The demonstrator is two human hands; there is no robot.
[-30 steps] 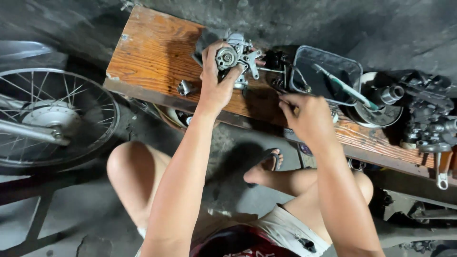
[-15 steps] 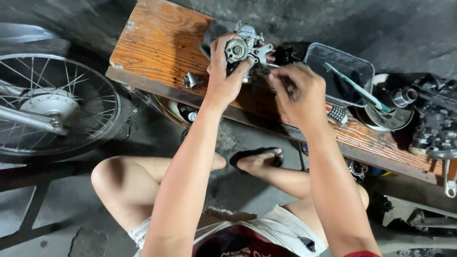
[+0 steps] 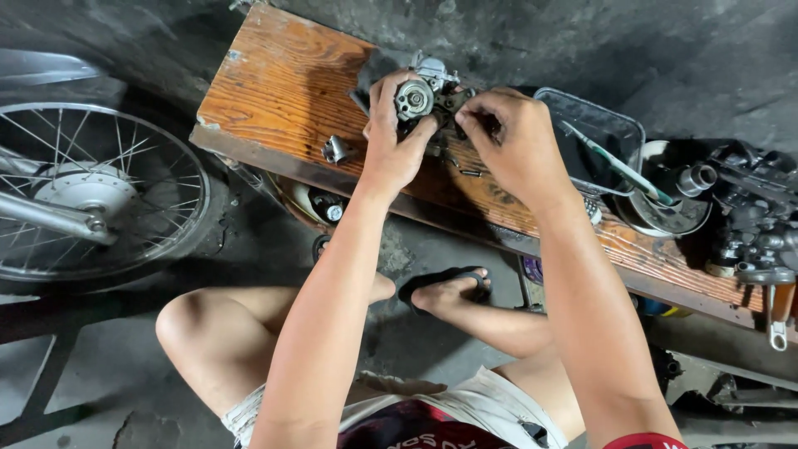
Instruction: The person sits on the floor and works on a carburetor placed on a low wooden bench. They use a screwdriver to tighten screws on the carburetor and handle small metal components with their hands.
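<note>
Grey concrete floor (image 3: 108,391) nearest, person squatting on it, bare knees up, one foot in a black flip-flop (image 3: 445,283) under the bench edge. Spoked motorcycle wheel (image 3: 83,195) with hub sits well to the left on the floor.

Both forearms reach up to the worn wooden bench (image 3: 274,91). Left hand (image 3: 395,141) is wrapped around a small metal carburetor (image 3: 424,96), thumb and fingers clamped on its round end cap, body held just above or resting on the bench top, can't tell which. Right hand (image 3: 511,141) is pinched narrow on the carburetor's right side, fingertips closed on something small there; the part itself is hidden by the fingers.

Small metal fitting (image 3: 337,150) lies loose on the bench left of the left hand. A couple of small screws or pins (image 3: 470,172) lie just below the carburetor, between the hands.

Further right: dark plastic tray (image 3: 619,125) with a green-handled tool (image 3: 615,166) lying across it, then a round metal disc part (image 3: 665,212), then a cluster of dark engine parts (image 3: 752,224) at the far right end.

Judgement: step in hand is fine work on the carburetor's side, fitting or removing a small fastener. Next move calls for a steady left-hand brace and a fine fingertip turn on the right, without knocking the loose screws off the bench.
</note>
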